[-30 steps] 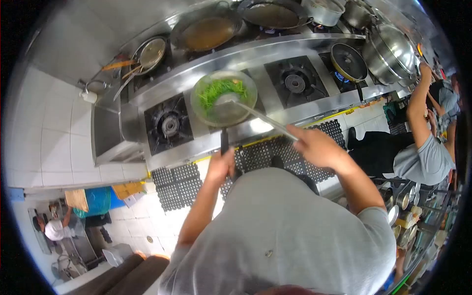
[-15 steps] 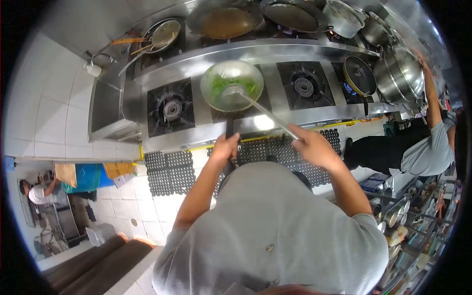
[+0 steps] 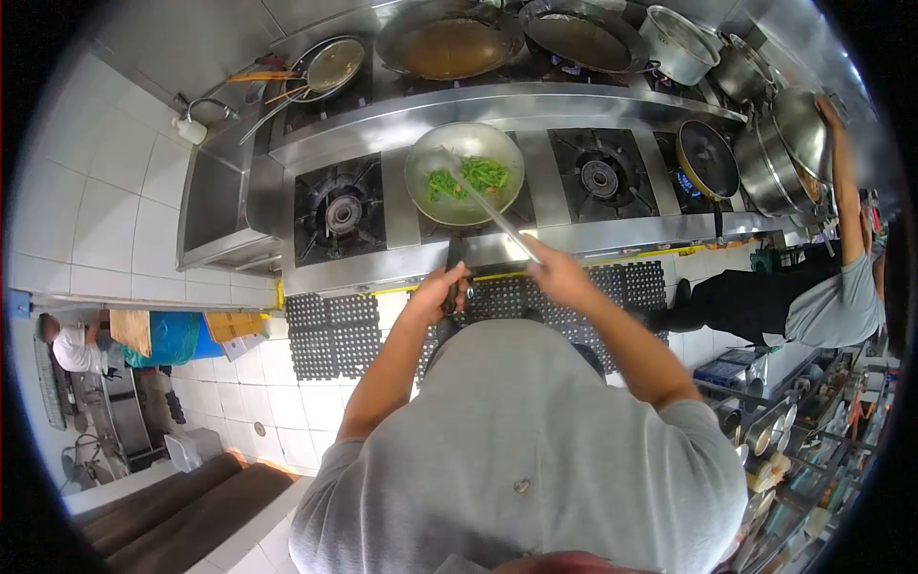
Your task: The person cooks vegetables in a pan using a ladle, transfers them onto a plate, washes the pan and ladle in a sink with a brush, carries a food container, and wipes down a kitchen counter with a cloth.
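A wok (image 3: 465, 212) sits over a front burner with chopped green vegetables (image 3: 485, 173) inside. My left hand (image 3: 440, 293) is closed round the wok's dark handle (image 3: 454, 256) at the stove's front edge. In my right hand (image 3: 562, 275) is the long metal handle of a ladle (image 3: 497, 216), which slants down to the left into the wok. The ladle's bowl is blurred near the far side of the wok, beyond the greens.
Front burners (image 3: 342, 216) flank the wok. A frying pan (image 3: 708, 160) sits over a blue flame to the right. Large pans (image 3: 449, 48) of brownish liquid line the back. At the right, another person's hand (image 3: 828, 112) touches the lid (image 3: 803, 132) of a big steel pot (image 3: 765, 165).
The ladle has moved left and away from me across the wok, and my right hand has shifted left. The greens now lie in two clumps. At the right, the pot's lid has been tilted up.
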A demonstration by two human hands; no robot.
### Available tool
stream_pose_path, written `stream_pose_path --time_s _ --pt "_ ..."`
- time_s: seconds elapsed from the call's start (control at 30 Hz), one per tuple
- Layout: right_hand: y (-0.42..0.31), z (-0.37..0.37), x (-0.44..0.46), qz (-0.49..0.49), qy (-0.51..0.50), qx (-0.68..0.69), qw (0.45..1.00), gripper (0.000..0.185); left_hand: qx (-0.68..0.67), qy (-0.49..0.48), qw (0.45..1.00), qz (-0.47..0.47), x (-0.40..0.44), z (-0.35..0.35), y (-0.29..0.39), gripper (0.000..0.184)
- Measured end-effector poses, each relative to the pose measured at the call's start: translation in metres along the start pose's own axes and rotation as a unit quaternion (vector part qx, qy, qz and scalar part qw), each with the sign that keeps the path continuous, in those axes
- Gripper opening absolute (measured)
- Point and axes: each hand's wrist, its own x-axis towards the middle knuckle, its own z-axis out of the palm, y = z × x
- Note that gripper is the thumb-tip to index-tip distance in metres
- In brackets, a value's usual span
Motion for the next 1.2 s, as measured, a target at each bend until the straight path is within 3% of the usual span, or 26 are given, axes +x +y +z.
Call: stream_pose_path --time_s 0.03,0.1,0.17,0.23,0.33,0.37,0.43,0.5,0.57,0.67,0.77,0.8,0.83,0.93,1.03,1.2 --pt "-0.013 -0.035 -0.017 0.053 -0.052 -0.055 0.996 0.063 -0.023 0.005 1.000 -0.001 0.002 0.001 -0.001 0.036" --pt "0.007 -0.074 -0.042 0.023 -0.013 -0.206 0.978 0.061 -0.047 0.008 0.999 -0.008 0.006 -0.001 -0.004 0.035" --pt "-0.022 -0.107 -0.069 0.048 -0.033 -0.317 0.947 0.058 -0.050 -0.011 0.999 0.015 0.009 -0.005 -0.016 0.033" --pt "-0.017 -0.121 -0.095 -0.087 0.043 -0.211 0.973 0.057 0.030 0.019 0.998 0.055 -0.004 0.007 -0.016 0.029" --pt "-0.102 -0.170 -0.134 0.085 -0.083 -0.081 0.990 0.054 0.094 0.080 0.992 0.037 -0.079 0.032 -0.006 0.025" --pt "-0.104 -0.171 -0.136 0.086 -0.078 -0.074 0.990 0.054 0.102 0.079 0.991 0.037 -0.086 0.036 0.005 0.025" --pt "-0.104 -0.165 -0.144 0.061 -0.086 -0.086 0.991 0.059 0.122 0.078 0.989 0.021 -0.094 0.043 0.017 0.029" --pt "-0.094 -0.139 -0.131 0.063 -0.068 -0.089 0.992 0.056 0.140 0.068 0.986 0.066 -0.080 0.047 0.024 0.029" --pt "-0.089 -0.116 -0.115 0.049 0.003 -0.145 0.988 0.054 0.118 0.061 0.985 0.113 -0.075 0.058 0.031 0.027" --pt "-0.078 -0.095 -0.105 0.014 0.080 -0.118 0.990 0.055 0.116 0.085 0.980 0.139 -0.079 0.063 0.012 0.025" --pt "-0.096 -0.112 -0.117 0.045 0.023 -0.067 0.996 0.056 0.090 0.093 0.982 0.135 -0.085 0.055 -0.023 0.020" --pt "-0.090 -0.113 -0.121 -0.022 0.052 -0.047 0.997 0.059 0.091 0.088 0.984 0.124 -0.089 0.056 -0.019 0.019" --pt "-0.087 -0.117 -0.126 -0.028 0.049 -0.052 0.997 0.059 0.085 0.090 0.984 0.129 -0.086 0.054 -0.014 0.019" --pt "-0.096 -0.127 -0.131 0.047 -0.042 -0.066 0.996 0.055 0.080 0.081 0.990 0.085 -0.059 0.044 0.008 0.022" --pt "-0.078 -0.097 -0.115 0.029 -0.003 -0.133 0.991 0.054 0.075 0.094 0.988 0.099 -0.045 0.046 0.018 0.022" --pt "-0.077 -0.067 -0.083 0.016 0.069 -0.124 0.990 0.057 0.095 0.121 0.974 0.164 -0.066 0.054 0.005 0.018"
